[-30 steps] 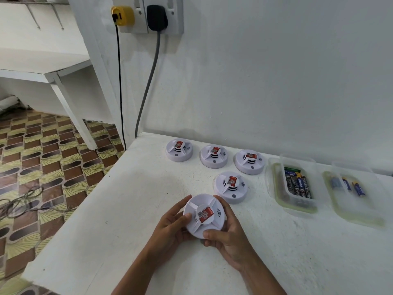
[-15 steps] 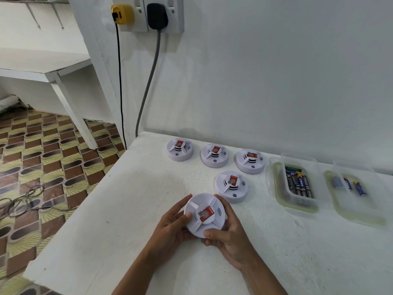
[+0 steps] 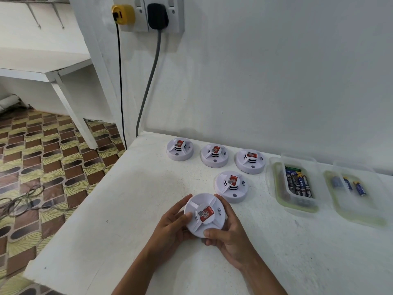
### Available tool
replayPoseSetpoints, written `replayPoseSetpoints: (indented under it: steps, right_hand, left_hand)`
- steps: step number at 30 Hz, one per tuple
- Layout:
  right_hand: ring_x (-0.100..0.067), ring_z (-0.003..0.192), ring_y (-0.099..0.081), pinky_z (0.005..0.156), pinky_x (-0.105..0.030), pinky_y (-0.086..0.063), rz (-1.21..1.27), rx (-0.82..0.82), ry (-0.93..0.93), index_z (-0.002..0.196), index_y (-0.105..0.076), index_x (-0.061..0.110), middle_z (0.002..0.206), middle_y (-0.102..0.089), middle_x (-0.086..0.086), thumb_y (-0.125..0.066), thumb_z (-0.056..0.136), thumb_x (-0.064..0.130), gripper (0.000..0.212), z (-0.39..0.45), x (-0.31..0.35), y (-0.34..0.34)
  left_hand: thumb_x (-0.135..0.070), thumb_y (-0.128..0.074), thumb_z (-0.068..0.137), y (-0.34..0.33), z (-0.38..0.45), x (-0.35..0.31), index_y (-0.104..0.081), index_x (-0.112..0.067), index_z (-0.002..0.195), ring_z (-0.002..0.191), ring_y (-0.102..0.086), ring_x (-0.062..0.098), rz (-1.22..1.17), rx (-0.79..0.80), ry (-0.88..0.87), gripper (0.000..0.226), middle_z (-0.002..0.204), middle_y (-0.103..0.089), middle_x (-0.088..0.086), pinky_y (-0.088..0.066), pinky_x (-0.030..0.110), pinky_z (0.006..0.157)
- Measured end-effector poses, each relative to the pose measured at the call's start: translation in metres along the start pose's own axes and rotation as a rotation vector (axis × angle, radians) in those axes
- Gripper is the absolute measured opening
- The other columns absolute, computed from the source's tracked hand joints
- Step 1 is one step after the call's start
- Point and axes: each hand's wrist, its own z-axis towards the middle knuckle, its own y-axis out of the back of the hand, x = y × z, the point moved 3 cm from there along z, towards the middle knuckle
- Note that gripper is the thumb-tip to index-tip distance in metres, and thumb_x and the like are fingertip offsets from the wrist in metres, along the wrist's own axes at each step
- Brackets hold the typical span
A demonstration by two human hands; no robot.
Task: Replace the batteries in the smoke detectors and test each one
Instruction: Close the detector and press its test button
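Note:
A round white smoke detector (image 3: 204, 213) with a red label is tilted up between both hands above the white table (image 3: 131, 209). My left hand (image 3: 172, 226) grips its left rim, thumb on the face. My right hand (image 3: 229, 233) holds its right and lower rim. Another detector (image 3: 231, 186) lies just behind it. Three more stand in a row by the wall: left detector (image 3: 179, 149), middle detector (image 3: 214, 155), right detector (image 3: 251, 161).
A clear tub (image 3: 295, 184) with several batteries sits at the right, and a second clear tub (image 3: 355, 192) with three batteries lies beyond it. Two cables hang from wall sockets (image 3: 148, 15) at the table's back-left corner. The table's left edge drops to a patterned floor (image 3: 42, 158).
Almost nothing differs; both hands keep the same grip on the detector, which has tilted very slightly.

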Motion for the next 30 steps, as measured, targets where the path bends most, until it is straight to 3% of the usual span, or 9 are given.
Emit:
replayPoseSetpoints:
  steps: [22, 24, 27, 30]
  right_hand:
    - [-0.028, 0.093, -0.063, 0.058, -0.035, -0.052, 0.005, -0.020, -0.021, 0.127, -0.055, 0.032, 0.116, -0.064, -0.011, -0.072, 0.066, -0.008, 0.074, -0.0016, 0.0012, -0.0018]
    - [-0.031, 0.097, -0.064, 0.057, -0.035, -0.054, 0.030, -0.031, -0.036, 0.128, -0.053, 0.030, 0.117, -0.063, -0.012, -0.076, 0.066, -0.002, 0.074, -0.0014, 0.0020, -0.0024]
    - [-0.036, 0.093, -0.064, 0.055, -0.036, -0.054, 0.166, -0.011, -0.084, 0.133, -0.049, 0.025, 0.122, -0.061, -0.019, -0.087, 0.063, 0.024, 0.080, -0.0008, 0.0028, -0.0043]
    - [-0.036, 0.089, -0.063, 0.053, -0.036, -0.053, 0.245, 0.022, -0.100, 0.135, -0.048, 0.022, 0.123, -0.060, -0.023, -0.086, 0.063, 0.032, 0.082, -0.0009, 0.0034, -0.0040]
  left_hand:
    - [-0.013, -0.053, 0.087, 0.0024, 0.0005, 0.0028, -0.046, -0.015, 0.137, 0.110, -0.064, 0.035, -0.018, 0.006, -0.003, 0.051, 0.121, -0.067, 0.010, -0.058, 0.040, 0.075]
    - [-0.012, -0.052, 0.088, 0.0031, 0.0007, 0.0034, -0.045, -0.014, 0.138, 0.111, -0.063, 0.037, -0.026, 0.009, -0.004, 0.051, 0.123, -0.066, 0.013, -0.058, 0.043, 0.077]
    - [-0.017, -0.062, 0.088, 0.0033, 0.0011, 0.0032, -0.044, -0.013, 0.139, 0.114, -0.060, 0.041, -0.052, 0.018, -0.001, 0.054, 0.126, -0.063, 0.017, -0.057, 0.047, 0.080]
    - [-0.032, -0.084, 0.070, 0.0025, 0.0002, 0.0018, -0.044, -0.013, 0.140, 0.116, -0.059, 0.042, -0.079, 0.036, 0.015, 0.083, 0.129, -0.061, 0.019, -0.057, 0.047, 0.080]
